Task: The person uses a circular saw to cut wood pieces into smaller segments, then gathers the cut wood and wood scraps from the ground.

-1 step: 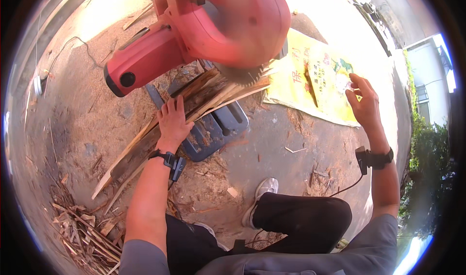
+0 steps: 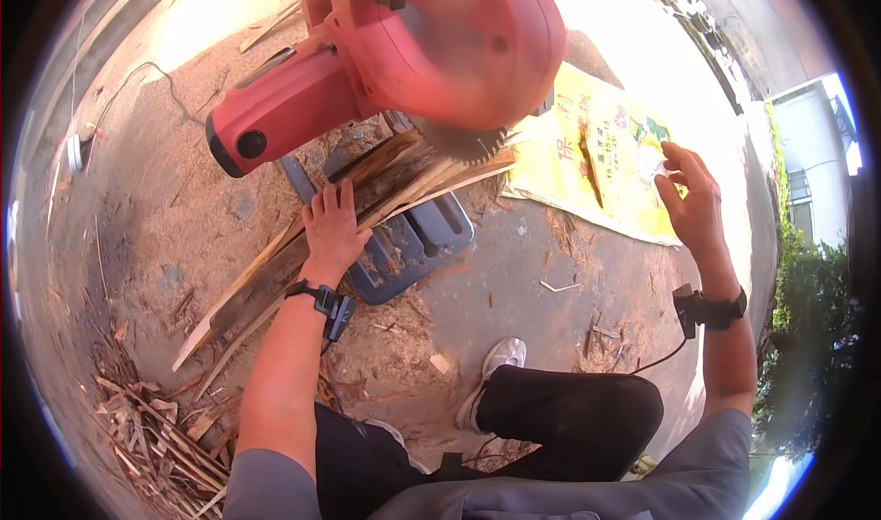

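Left hand (image 2: 332, 231), fingers spread, rests on wood (image 2: 395, 173) by saw (image 2: 450, 89); right hand (image 2: 693, 199) half-open near sack (image 2: 624, 194). Steadying step, seemingly; next move calls for clear fingers.

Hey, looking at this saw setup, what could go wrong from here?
The bare left hand rests on the wood strips near the toothed blade; a slip could bring it dangerously closer. The strips look uneven, so they might shift or kick during a cut. The yellow sack by their right ends could perhaps snag.

wood strips (image 2: 390, 180) | brown, splintered | bunched, slanting | across dark base (image 2: 390, 286)
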Demonstrator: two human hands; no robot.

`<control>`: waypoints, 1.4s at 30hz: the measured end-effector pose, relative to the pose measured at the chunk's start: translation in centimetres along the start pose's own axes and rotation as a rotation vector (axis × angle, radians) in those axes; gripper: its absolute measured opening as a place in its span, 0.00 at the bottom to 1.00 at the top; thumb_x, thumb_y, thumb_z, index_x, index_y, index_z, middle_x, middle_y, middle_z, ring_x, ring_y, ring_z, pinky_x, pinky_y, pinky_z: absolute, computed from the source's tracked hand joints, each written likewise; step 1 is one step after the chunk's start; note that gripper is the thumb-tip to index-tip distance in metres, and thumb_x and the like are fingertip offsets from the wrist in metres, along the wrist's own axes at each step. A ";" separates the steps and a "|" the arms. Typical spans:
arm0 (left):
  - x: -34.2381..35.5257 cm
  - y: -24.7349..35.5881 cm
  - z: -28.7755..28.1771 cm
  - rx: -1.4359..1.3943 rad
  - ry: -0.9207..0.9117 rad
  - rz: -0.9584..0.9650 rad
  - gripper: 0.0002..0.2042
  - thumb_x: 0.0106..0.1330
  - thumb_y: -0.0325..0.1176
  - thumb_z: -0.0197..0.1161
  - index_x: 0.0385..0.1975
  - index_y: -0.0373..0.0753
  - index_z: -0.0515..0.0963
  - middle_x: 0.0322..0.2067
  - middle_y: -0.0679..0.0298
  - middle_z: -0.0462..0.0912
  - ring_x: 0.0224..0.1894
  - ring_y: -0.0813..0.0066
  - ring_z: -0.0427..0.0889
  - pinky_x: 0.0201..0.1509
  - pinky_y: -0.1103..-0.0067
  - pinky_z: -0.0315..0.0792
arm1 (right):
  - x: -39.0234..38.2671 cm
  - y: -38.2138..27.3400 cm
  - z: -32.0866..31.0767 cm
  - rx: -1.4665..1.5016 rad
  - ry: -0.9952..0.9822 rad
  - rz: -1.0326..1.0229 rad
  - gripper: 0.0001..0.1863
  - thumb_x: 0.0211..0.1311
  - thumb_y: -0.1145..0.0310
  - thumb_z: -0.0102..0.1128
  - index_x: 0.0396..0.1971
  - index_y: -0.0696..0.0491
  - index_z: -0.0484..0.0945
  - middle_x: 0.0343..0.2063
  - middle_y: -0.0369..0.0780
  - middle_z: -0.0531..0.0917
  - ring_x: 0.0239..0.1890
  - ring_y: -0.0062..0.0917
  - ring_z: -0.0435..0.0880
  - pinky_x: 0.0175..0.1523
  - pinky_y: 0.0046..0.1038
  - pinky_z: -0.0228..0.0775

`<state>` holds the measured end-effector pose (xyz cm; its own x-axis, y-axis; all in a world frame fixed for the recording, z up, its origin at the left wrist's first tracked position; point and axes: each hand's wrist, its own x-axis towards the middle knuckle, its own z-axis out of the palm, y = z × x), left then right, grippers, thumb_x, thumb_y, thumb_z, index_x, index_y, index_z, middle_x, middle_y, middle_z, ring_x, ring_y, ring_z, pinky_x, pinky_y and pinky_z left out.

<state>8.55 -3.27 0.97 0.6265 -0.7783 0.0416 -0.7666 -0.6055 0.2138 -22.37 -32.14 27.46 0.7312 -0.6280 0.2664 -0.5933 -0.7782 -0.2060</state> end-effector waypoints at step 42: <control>0.1 -0.6 0.2 0.011 0.099 0.072 0.40 0.45 0.46 0.72 0.59 0.34 0.65 0.49 0.53 0.70 0.53 0.56 0.70 0.59 0.52 0.60 | 19.7 -28.6 -0.7 0.800 -0.871 0.285 0.22 0.60 0.60 0.56 0.45 0.65 0.71 0.27 0.40 0.81 0.22 0.16 0.78 0.27 0.19 0.78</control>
<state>9.07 -3.06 0.66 0.5799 -0.8003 0.1527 -0.8114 -0.5505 0.1963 8.74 -22.21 39.29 0.7723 -0.3326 -0.5412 -0.6191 -0.2035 -0.7585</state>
